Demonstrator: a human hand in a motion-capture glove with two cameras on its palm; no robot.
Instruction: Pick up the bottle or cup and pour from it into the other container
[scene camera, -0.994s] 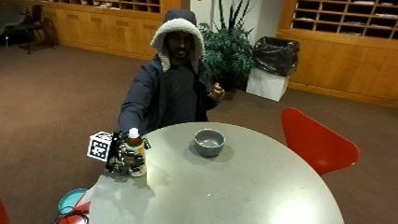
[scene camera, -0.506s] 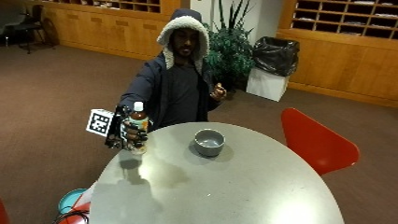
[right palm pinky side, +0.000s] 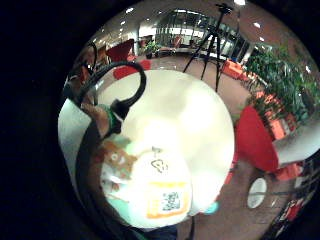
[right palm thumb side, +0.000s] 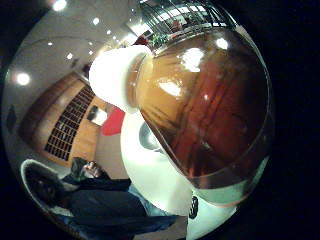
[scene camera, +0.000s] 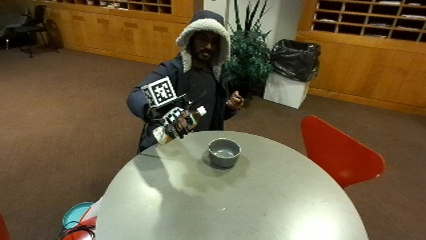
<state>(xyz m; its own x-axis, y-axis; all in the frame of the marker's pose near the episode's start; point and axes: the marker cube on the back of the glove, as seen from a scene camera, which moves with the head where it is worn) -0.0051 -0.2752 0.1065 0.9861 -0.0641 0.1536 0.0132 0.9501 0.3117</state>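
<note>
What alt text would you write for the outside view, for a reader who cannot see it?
A person in a hooded jacket holds a bottle in the gloved right hand, lifted and tilted with its white cap toward a grey bowl on a round grey table. A red chair stands beside the table.

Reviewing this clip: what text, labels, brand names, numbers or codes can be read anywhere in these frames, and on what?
No words or numbers can be read.
Bottle label: a QR-style code on an orange patch and dark marks above it, too blurred to read.
Bottle in the outside view, gripped by the right hand: label too small to read.
Bowl, table: no markings visible.
</note>
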